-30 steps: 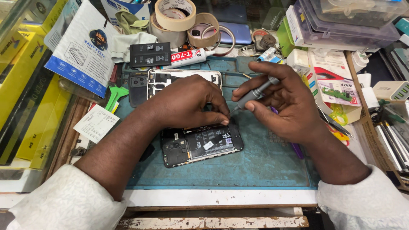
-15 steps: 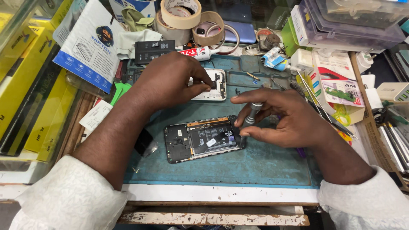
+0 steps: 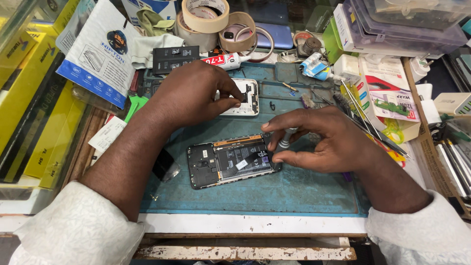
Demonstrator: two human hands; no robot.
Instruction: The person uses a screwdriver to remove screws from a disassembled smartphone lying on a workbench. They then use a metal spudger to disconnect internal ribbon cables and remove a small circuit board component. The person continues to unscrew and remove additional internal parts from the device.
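Fingers [image 3: 289, 158] around screwdriver [image 3: 286, 138] over phone [image 3: 230, 160]

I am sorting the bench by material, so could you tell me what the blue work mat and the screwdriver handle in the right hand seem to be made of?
Blue work mat: probably silicone or rubber; matte, scuffed, with moulded compartments along its far edge. Screwdriver handle, pinched by the right hand: looks like metal, from its silvery-grey sheen, though painted plastic is possible.

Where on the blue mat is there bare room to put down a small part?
The widest bare patch of the blue mat lies along its near edge, below the opened phone and the right hand. A smaller patch lies between the white phone frame and the right hand. The far edge, near the tape rolls and glue tube, is crowded.
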